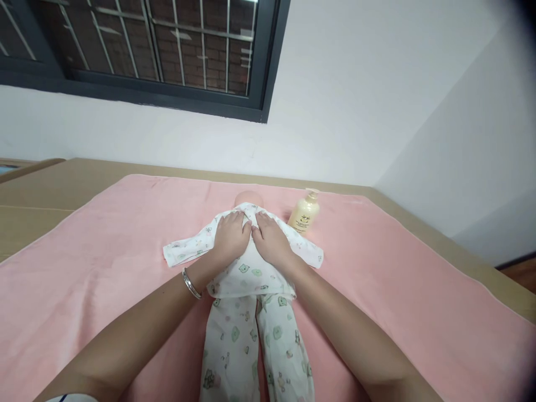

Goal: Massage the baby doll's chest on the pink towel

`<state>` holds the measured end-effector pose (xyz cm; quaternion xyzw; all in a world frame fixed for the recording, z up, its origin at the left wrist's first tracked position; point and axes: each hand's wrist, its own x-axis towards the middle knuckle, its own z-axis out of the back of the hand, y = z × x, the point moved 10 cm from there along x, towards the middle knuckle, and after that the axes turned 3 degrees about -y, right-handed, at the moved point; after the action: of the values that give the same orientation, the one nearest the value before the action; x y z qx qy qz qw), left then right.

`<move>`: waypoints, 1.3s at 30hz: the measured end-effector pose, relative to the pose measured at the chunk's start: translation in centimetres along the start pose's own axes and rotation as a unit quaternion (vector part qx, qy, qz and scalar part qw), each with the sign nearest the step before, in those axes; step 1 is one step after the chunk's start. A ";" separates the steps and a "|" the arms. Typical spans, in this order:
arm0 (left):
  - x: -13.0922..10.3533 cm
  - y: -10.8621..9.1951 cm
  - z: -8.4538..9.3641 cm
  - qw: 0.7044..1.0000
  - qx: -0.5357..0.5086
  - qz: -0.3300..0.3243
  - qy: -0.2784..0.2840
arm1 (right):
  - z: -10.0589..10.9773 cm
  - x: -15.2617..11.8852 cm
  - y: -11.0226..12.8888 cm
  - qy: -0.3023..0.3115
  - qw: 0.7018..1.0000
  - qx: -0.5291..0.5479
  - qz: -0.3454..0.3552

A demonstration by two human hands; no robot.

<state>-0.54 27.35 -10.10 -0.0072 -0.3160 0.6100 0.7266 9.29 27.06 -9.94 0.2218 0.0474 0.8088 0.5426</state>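
Observation:
A baby doll lies on a pink cloth, its head at the far end. It wears a white long-sleeved top and matching trousers, both printed with small green and brown figures. My left hand rests flat on the left side of the doll's upper body, fingers stretched toward its shoulder. On the other side my right hand lies flat in the same way, the two thumbs close together at the middle. The sleeves spread out to both sides. The doll's own hands and feet do not show.
A pale yellow pump bottle stands just right of the doll. The pink cloth covers most of a wooden surface. Behind it rises a white wall with a dark-framed, barred window.

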 end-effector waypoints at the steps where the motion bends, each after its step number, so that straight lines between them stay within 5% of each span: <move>1: 0.0 0.0 0.1 1.000 0.000 -0.001 -0.003 | 0.0 -0.1 0.1 0.000 1.000 -0.001 0.000; 13: 0.2 0.1 0.0 1.000 0.006 -0.002 0.012 | 1.5 -2.3 3.2 -0.009 0.999 -0.044 -0.013; 25: -2.8 -3.5 0.6 0.995 0.091 -0.027 0.006 | 1.8 0.3 -0.3 -0.026 0.999 -0.024 0.001; 34: 0.3 -0.6 0.9 0.996 0.052 -0.012 0.068 | 2.1 -2.2 3.4 0.007 0.996 -0.085 0.000; 39: -1.4 -2.5 1.2 0.993 0.110 -0.037 0.025 | 2.1 -1.1 1.4 0.052 0.998 -0.018 -0.007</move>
<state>0.98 25.01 -8.77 0.0689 -0.2285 0.6136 0.7527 9.27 25.18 -7.88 0.1693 0.0619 0.8163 0.5488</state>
